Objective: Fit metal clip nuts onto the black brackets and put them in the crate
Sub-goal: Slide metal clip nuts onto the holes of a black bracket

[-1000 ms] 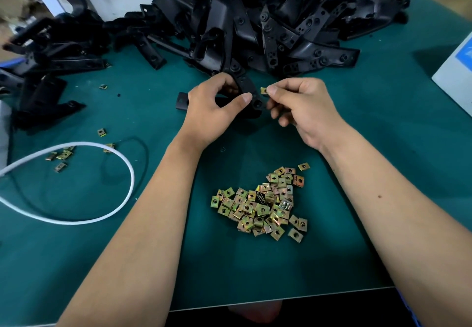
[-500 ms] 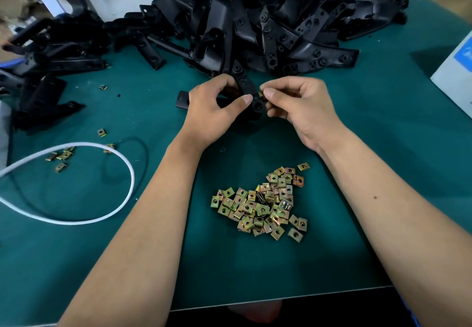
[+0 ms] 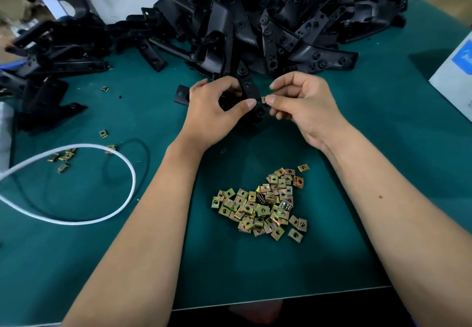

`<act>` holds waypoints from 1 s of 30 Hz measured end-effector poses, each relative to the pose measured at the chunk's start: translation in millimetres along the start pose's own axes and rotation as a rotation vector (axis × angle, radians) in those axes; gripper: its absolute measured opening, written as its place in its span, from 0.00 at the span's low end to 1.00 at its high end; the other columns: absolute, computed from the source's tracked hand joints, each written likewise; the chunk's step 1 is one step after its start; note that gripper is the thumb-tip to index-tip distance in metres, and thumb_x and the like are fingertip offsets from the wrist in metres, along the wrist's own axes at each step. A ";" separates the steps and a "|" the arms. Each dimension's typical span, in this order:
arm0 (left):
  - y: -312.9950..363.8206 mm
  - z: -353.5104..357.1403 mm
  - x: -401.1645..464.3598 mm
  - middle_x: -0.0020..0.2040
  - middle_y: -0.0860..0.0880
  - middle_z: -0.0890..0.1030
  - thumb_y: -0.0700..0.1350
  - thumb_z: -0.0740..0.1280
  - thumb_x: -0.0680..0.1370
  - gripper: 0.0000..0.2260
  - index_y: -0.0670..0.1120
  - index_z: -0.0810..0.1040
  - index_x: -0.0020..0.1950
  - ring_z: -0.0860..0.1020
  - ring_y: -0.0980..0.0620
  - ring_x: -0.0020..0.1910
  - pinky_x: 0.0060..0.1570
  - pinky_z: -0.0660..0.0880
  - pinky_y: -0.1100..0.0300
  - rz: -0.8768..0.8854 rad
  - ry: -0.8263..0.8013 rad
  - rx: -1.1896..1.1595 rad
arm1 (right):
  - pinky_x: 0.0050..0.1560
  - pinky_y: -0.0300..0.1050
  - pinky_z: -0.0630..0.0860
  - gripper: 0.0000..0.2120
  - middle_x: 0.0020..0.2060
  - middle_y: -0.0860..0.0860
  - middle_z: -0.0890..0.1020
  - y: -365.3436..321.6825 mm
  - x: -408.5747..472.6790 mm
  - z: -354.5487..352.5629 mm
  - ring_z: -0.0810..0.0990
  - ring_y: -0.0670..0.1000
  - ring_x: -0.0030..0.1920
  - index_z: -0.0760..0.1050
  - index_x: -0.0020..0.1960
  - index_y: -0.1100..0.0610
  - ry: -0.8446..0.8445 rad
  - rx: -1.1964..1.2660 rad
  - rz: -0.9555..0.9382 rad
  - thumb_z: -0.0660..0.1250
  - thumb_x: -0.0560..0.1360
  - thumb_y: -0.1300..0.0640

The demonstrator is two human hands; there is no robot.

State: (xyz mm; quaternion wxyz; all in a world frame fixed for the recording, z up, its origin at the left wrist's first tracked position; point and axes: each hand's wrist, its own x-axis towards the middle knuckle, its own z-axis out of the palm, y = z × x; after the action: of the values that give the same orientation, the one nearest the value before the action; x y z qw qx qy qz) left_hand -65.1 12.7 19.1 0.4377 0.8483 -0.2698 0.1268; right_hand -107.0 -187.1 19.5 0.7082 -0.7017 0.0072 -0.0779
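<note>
Across the green desk [image 3: 383, 147], the biggest thing is the heap of black brackets [image 3: 268, 27] banked along its far edge, presumably stock waiting for nuts. Nearer than the heap, between the person's forearms, lies a loose pile of metal clip nuts [image 3: 263, 206], close enough for either hand to reach. Left of that pile, a white cord [image 3: 129, 173] loops over the mat with a few stray nuts beside it; right of the heap, a white box [image 3: 454, 76] sits at the desk edge. No crate is visible. Just in front of the heap, the left hand [image 3: 212, 112] is clenched around one black bracket [image 3: 251, 89], fingers over the top and thumb braced beneath, apparently steadying it so its end faces the other hand. The right hand [image 3: 301, 101] pinches a single clip nut [image 3: 263, 100] between thumb and forefinger, touching the bracket's edge beside the left thumb tip. Judging by that alignment, the nut is about to be slid onto the bracket; whether it is already partly seated cannot be told.
</note>
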 end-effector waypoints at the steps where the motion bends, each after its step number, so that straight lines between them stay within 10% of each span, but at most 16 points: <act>1: -1.1 0.0 0.7 0.45 0.54 0.83 0.51 0.75 0.77 0.11 0.44 0.82 0.50 0.78 0.62 0.47 0.67 0.68 0.37 0.010 0.003 0.018 | 0.33 0.39 0.76 0.10 0.35 0.54 0.83 -1.9 -0.2 -1.7 0.81 0.50 0.33 0.78 0.50 0.60 -0.020 -0.006 0.002 0.74 0.74 0.70; 6: -0.2 -4.2 2.3 0.43 0.61 0.81 0.54 0.79 0.72 0.11 0.50 0.83 0.47 0.75 0.70 0.44 0.66 0.69 0.37 0.060 0.001 0.057 | 0.31 0.39 0.73 0.15 0.34 0.54 0.81 -8.3 -1.8 -7.9 0.78 0.50 0.30 0.71 0.50 0.58 -0.099 -0.015 0.000 0.72 0.74 0.74; 14: 2.0 -4.7 2.8 0.43 0.50 0.86 0.53 0.80 0.71 0.16 0.41 0.86 0.46 0.83 0.49 0.42 0.51 0.77 0.44 0.085 0.017 0.033 | 0.32 0.39 0.72 0.16 0.34 0.52 0.82 -11.2 -2.7 -10.2 0.78 0.49 0.31 0.69 0.49 0.57 -0.159 -0.065 -0.004 0.71 0.75 0.74; 30: 6.8 0.6 4.5 0.39 0.56 0.80 0.61 0.78 0.69 0.20 0.43 0.85 0.44 0.79 0.49 0.42 0.59 0.72 0.39 0.141 0.032 0.186 | 0.30 0.38 0.71 0.17 0.34 0.53 0.81 -9.4 -3.1 -9.0 0.78 0.49 0.30 0.69 0.47 0.56 -0.172 -0.121 -0.043 0.72 0.74 0.74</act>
State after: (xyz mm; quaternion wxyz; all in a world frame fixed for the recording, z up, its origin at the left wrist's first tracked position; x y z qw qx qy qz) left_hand -65.3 7.5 25.4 0.3512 0.8620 -0.3091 0.1952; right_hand -112.1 -195.7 28.4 0.6607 -0.7473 -0.0640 -0.0320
